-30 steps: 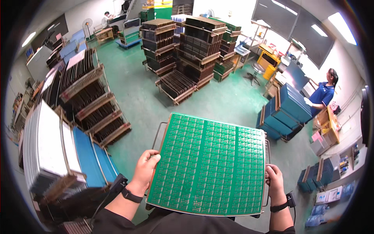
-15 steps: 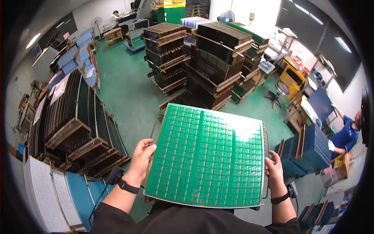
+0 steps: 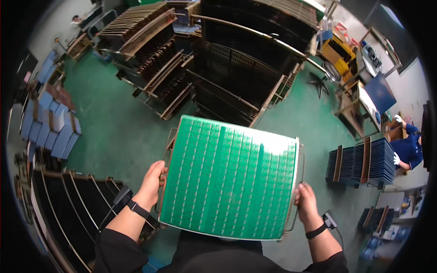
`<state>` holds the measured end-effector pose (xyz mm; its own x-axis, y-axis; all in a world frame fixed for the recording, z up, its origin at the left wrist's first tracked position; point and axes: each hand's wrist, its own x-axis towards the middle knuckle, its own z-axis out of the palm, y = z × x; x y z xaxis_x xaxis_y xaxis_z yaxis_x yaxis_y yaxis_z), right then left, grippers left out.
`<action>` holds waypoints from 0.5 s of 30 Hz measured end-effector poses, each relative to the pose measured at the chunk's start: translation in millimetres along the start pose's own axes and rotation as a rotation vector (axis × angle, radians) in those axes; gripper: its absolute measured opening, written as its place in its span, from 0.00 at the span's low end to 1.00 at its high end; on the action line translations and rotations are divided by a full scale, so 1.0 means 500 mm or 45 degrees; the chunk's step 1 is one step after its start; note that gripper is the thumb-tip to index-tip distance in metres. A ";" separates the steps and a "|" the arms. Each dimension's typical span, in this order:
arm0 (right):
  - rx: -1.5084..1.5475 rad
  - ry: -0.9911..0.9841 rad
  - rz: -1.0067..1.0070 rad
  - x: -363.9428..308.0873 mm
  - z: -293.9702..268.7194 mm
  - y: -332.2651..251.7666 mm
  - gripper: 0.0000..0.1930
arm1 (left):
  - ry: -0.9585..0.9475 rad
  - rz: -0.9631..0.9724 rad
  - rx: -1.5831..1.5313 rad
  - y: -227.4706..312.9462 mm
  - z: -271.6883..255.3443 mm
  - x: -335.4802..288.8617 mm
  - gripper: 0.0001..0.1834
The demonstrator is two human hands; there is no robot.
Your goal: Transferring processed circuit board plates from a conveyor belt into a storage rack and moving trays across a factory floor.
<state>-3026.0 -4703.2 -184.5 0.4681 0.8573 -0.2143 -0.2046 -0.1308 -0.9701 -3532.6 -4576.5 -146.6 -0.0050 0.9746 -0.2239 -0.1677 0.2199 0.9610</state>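
A wide green circuit board panel [image 3: 227, 182], printed with rows of small repeated units, lies in front of my body. It rests on a carrier with bent wire handles at both sides; most of the carrier is hidden beneath the panel. My left hand [image 3: 152, 182] is closed at the carrier's left side, its fingertips partly out of sight behind the edge. On the opposite side, my right hand [image 3: 306, 200] curls round the right wire handle [image 3: 296, 223]. Glare whitens the panel's far right corner. Both wrists wear dark straps with small devices.
Tall racks of dark upright panels [image 3: 227, 86] stand just ahead, with another rack stack [image 3: 141, 50] to their left. A dark rack [image 3: 63, 209] is close at lower left. Blue bins [image 3: 50, 123] line the far left. At right, a gloved co-worker [image 3: 407, 145] touches a blue rack [image 3: 359, 161].
The racks ahead now appear closer and larger, and the left rack has slid toward the lower edge. The panel stays between my hands. The co-worker's blue rack shows more fully.
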 end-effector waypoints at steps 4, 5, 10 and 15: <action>0.315 0.117 0.538 -0.008 0.084 0.042 0.09 | 0.142 -0.217 0.052 0.056 -0.074 0.075 0.23; 0.302 0.128 0.625 -0.010 0.111 0.063 0.08 | 0.130 -0.240 0.028 0.063 -0.095 0.103 0.20; 0.225 0.224 0.864 0.002 0.229 0.125 0.08 | 0.162 -0.386 0.037 0.030 -0.185 0.275 0.18; 0.284 0.318 0.877 0.067 0.358 0.167 0.07 | 0.074 -0.373 0.209 0.040 -0.200 0.499 0.19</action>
<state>-3181.3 -4596.1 -252.2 0.3467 0.4769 -0.8077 -0.6771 -0.4687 -0.5674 -3635.6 -4333.0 -199.6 -0.0370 0.8659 -0.4989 -0.0098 0.4989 0.8666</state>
